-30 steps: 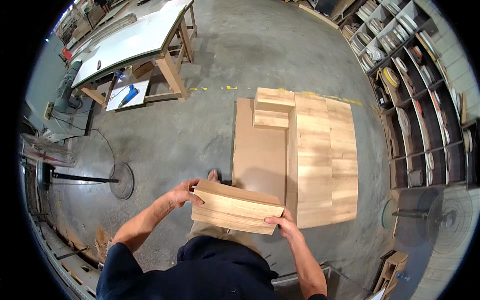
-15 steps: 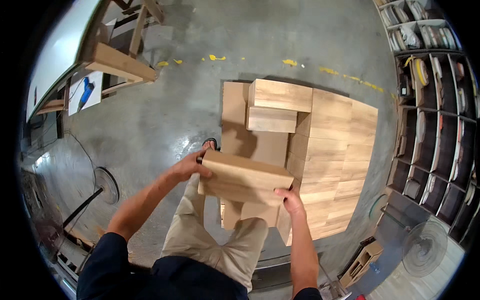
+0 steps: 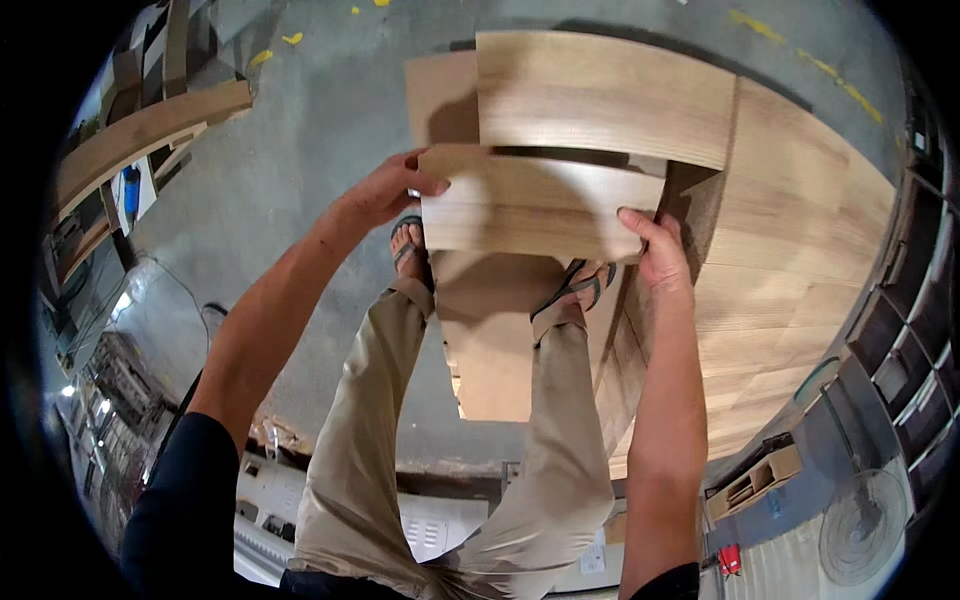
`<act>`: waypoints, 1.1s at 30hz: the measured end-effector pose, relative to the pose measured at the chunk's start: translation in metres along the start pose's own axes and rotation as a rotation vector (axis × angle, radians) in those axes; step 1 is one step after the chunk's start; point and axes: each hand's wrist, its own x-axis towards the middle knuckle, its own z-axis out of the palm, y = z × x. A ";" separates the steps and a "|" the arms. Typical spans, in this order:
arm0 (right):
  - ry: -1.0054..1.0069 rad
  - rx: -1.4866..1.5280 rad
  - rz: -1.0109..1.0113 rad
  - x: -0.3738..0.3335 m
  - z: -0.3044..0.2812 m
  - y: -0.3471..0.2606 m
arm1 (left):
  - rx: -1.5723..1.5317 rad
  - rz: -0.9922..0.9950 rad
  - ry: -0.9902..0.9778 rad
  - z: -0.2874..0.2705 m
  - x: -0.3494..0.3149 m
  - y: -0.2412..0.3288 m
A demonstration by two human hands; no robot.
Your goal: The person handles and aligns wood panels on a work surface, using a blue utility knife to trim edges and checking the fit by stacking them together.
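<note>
Between my two hands is a light wood-grain box-shaped piece [image 3: 535,205], held level by its ends. My left hand [image 3: 392,190] grips its left end, thumb on the upper face. At the right end my right hand [image 3: 655,240] has its thumb on top and its fingers around the edge. Just beyond the held piece lies a matching wood-grain piece [image 3: 605,95]. A larger stack of such pieces [image 3: 790,270] stands to the right. Beneath lies a flat brown cardboard sheet [image 3: 490,370], partly covered by my feet and the pieces.
A wooden-legged bench [image 3: 150,135] stands at far left, with a blue tool [image 3: 131,192] near it. Dark shelving [image 3: 900,350] lines the right side. A round fan [image 3: 860,525] and a small wooden crate [image 3: 755,480] are at lower right.
Both hands have carried the wood-grain piece forward, up to the piece at the far end of the cardboard. Its broad face has tipped up into view. My body has leaned forward and stepped closer.
</note>
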 end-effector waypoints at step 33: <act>0.148 0.930 -0.093 0.010 0.024 0.032 | -0.007 0.017 0.287 0.095 0.039 -0.009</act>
